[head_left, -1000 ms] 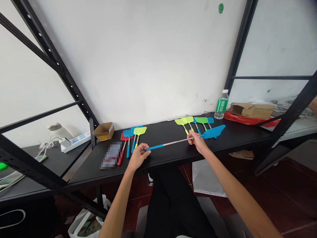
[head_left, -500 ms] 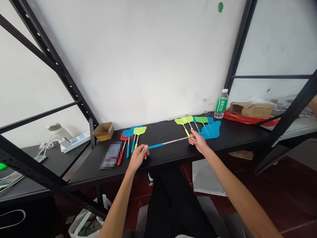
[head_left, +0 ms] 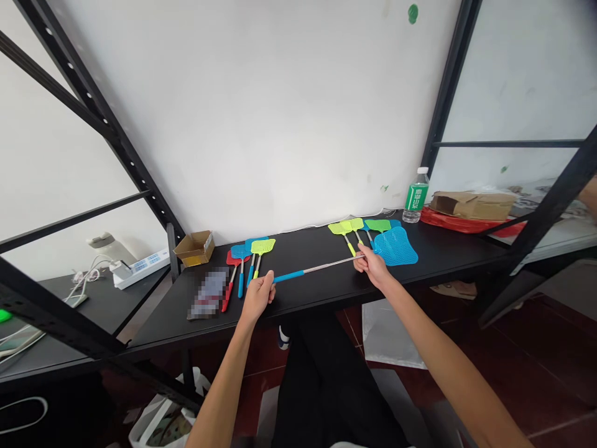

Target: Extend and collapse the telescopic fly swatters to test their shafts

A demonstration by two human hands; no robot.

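A blue fly swatter (head_left: 396,247) with a long silver telescopic rod stretches between my two hands above the black table. My left hand (head_left: 259,295) is closed around the end of its blue grip. Near the head, my right hand (head_left: 372,266) pinches the rod, with the perforated blade turned flat toward me. Left of centre lie a red swatter (head_left: 229,287), blue swatters (head_left: 241,270) and a yellow-green swatter (head_left: 263,247), all with short handles. At the back right, yellow-green swatters (head_left: 339,229) and a green swatter (head_left: 377,225) overlap, partly behind the held blade.
An open cardboard box (head_left: 194,248) and a blurred-out flat item (head_left: 209,294) are at the table's left. A water bottle (head_left: 416,196) stands at the back right, near a brown carton (head_left: 473,205) on red plastic. Black metal posts (head_left: 452,81) rise at both sides.
The swatter has been rolled about its rod, so its blade went from nearly edge-on to facing me. My left fingers have closed more firmly round the grip; both hands stayed nearly in place.
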